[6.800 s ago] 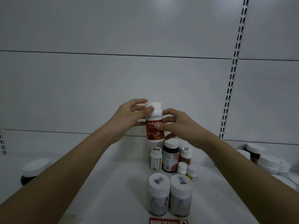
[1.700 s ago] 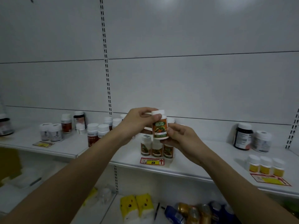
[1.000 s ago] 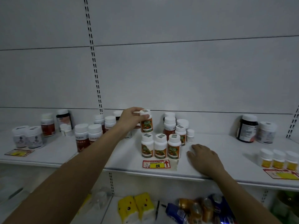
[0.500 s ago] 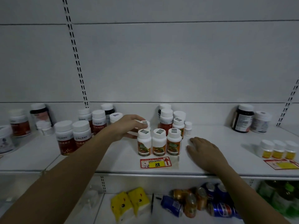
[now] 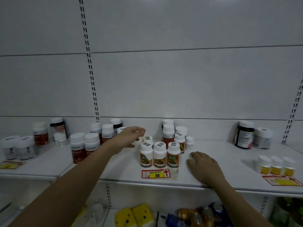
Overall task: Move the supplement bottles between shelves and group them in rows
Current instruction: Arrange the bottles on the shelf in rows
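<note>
Left hand [image 5: 131,136] beside rear orange-label bottle [image 5: 148,139] (empty-fingered)

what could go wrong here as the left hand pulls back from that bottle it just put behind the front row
The left hand hangs beside the small white-capped orange-label bottle behind the front row of three matching bottles; a brush while withdrawing could topple it into them. The red-label bottles by the left forearm could also be clipped. The right hand, flat on the white shelf, lies near the row's right end.

A yellow and red price tag [image 5: 155,174] lying on the shelf [image 5: 180,181] reads "88" beside a red upward arrow.
</note>
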Demonstrator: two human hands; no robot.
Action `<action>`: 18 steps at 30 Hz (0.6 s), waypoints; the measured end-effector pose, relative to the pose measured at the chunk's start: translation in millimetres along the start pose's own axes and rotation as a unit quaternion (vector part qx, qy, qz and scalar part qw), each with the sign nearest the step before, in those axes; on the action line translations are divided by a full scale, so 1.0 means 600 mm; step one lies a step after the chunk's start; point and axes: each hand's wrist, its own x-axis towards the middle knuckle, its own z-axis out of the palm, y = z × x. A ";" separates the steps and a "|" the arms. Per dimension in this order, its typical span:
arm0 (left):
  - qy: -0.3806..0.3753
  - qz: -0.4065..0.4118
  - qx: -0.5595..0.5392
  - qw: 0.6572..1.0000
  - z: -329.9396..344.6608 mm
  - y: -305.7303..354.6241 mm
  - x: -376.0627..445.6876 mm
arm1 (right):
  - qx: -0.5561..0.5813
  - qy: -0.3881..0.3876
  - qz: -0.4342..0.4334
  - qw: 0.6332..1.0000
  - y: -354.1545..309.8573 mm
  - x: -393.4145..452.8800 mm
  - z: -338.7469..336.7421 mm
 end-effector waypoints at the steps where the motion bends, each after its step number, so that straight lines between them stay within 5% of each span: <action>1: 0.023 0.014 0.020 0.999 -0.003 0.006 -0.014 | 0.001 -0.001 -0.001 1.000 -0.001 -0.001 -0.001; 6: 0.110 0.067 0.125 0.984 -0.018 0.026 -0.103 | 0.025 0.007 -0.002 1.000 0.000 -0.007 -0.009; 11: 0.195 0.053 0.218 0.955 -0.063 0.019 -0.210 | 0.199 0.094 0.021 0.975 -0.047 0.009 -0.083; 18: 0.234 -0.006 0.254 0.939 -0.159 -0.002 -0.287 | 0.259 0.016 -0.173 0.950 -0.263 -0.039 -0.223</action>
